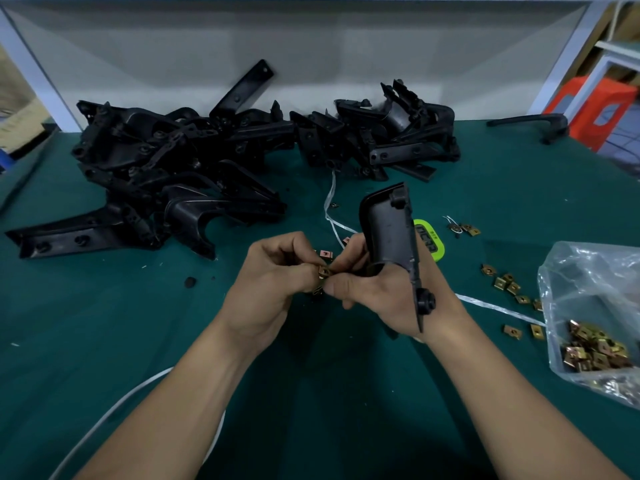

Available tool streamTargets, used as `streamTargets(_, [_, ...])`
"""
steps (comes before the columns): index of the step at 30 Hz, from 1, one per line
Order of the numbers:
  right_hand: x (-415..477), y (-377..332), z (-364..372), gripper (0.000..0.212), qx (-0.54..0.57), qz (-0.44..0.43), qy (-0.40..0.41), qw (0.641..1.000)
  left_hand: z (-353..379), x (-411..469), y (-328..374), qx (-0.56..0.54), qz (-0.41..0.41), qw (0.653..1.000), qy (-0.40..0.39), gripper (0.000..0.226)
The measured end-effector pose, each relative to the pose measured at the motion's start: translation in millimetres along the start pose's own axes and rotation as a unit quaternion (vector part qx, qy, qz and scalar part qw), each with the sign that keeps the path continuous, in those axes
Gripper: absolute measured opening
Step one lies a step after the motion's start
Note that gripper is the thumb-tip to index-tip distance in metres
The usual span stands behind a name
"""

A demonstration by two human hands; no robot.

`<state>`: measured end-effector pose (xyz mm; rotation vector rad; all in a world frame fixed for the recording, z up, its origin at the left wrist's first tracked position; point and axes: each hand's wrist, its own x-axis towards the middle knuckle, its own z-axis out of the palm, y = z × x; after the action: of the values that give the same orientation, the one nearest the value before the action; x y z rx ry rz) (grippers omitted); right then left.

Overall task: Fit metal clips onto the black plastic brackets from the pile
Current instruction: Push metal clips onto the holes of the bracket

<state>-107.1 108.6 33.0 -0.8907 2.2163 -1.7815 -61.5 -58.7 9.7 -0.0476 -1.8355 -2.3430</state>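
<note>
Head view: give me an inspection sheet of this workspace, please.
Surface: green mat, with small specks of debris.
Job's things: pile of black brackets at the back; held bracket upright in the right hand; metal clip between both hands; clear bag of clips at right, loose clips beside it.
Clutter: green timer behind the held bracket; small black round piece on the mat.
Hands: left hand pinches the metal clip; right hand grips the held bracket and touches the clip.
Cables: white cable at lower left; white strap across the mat.
Surroundings: grey back panel; orange object at far right.
</note>
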Motion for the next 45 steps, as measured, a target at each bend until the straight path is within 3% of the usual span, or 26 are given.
streamTargets(5, [2, 10, 1, 0.018, 0.038, 0.016, -0.006, 0.999, -1, 1, 2, -0.019, -0.006, 0.999, -0.032, 0.032])
streamTargets(11, [1, 7, 1, 0.016, 0.047, 0.016, -0.017, 0.999, 0, 1, 3, -0.023, -0.026, 0.999, -0.017, 0.033])
streamTargets(21, [-1, -4, 4, 0.024, -0.013, 0.022, 0.034, 0.999, 0, -1, 4, 0.031, -0.003, 0.999, 0.011, 0.014])
streamTargets(34, [0, 11, -1, 0.02, 0.071, 0.035, -0.046, 0.996, -4, 0, 5, 0.007, -0.101, 0.994, -0.033, 0.016])
streamTargets(41, [2, 8, -2, 0.019, 0.081, 0.044, -0.004, 0.996, -1, -1, 5, -0.007, -0.098, 0.995, -0.013, 0.011])
streamTargets(45, [1, 5, -6, 0.021, 0.07, 0.047, -0.026, 0.996, -2, -2, 5, -0.009, -0.102, 0.994, -0.025, 0.015])
